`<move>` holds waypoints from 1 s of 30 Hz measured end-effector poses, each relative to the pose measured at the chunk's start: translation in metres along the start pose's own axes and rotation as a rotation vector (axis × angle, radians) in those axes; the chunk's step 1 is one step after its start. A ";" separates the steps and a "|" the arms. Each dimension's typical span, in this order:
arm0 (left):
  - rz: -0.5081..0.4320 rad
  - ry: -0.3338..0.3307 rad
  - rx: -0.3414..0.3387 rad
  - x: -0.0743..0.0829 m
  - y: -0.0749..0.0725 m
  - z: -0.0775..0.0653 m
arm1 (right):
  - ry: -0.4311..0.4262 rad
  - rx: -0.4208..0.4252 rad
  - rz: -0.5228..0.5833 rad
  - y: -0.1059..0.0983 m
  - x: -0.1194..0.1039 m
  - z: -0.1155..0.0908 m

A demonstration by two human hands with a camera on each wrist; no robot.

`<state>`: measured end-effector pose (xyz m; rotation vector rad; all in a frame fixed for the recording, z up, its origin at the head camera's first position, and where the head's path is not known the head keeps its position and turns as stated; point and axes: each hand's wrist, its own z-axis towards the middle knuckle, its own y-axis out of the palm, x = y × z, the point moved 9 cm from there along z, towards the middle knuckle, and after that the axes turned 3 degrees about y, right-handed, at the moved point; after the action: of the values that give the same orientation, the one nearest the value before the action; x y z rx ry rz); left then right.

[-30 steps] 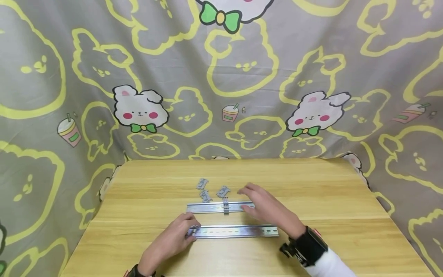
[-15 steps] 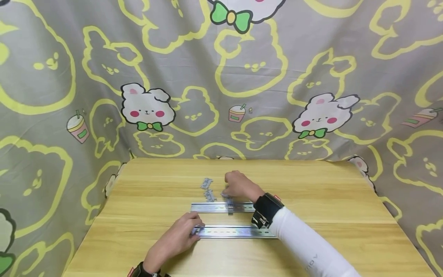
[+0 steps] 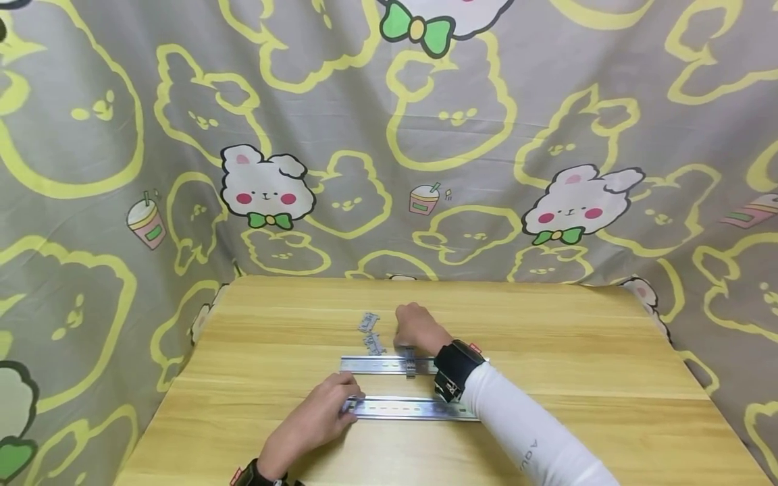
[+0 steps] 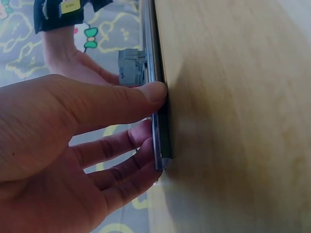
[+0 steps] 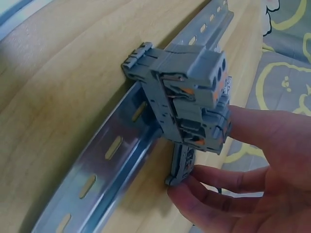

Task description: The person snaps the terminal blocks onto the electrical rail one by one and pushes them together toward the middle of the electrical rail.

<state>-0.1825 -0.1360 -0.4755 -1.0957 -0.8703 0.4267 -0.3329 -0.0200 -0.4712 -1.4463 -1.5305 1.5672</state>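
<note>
My left hand grips the left end of the nearer metal DIN rail, thumb on one edge and fingers on the other in the left wrist view. A few grey terminal blocks are clipped upright on the farther slotted DIN rail. Just behind them, my right hand holds a loose grey terminal block low at the tabletop, its fingertips at the block's lower end. The mounted blocks hide part of that grip. Two more loose terminal blocks, one farther back and one nearer, lie left of it.
Both rails lie roughly parallel across the wooden table. A grey patterned curtain hangs round the table's back and sides. My right forearm passes over the right part of both rails.
My right hand has moved left and down onto the loose terminal block behind the mounted ones, its fingers closing in. The left hand keeps its grip on the nearer rail. The head view has shifted slightly.
</note>
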 end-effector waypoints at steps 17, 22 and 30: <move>-0.003 -0.005 -0.005 0.000 0.002 0.003 | -0.202 0.230 -0.008 -0.053 0.011 -0.040; -0.011 0.006 -0.002 0.000 0.003 0.003 | -0.247 0.274 0.033 -0.063 0.023 -0.071; -0.011 0.003 0.017 -0.002 0.002 0.002 | -0.342 0.302 0.061 -0.066 0.038 -0.118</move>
<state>-0.1848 -0.1352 -0.4773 -1.0749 -0.8682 0.4226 -0.2575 0.0742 -0.3990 -1.1077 -1.3579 2.0632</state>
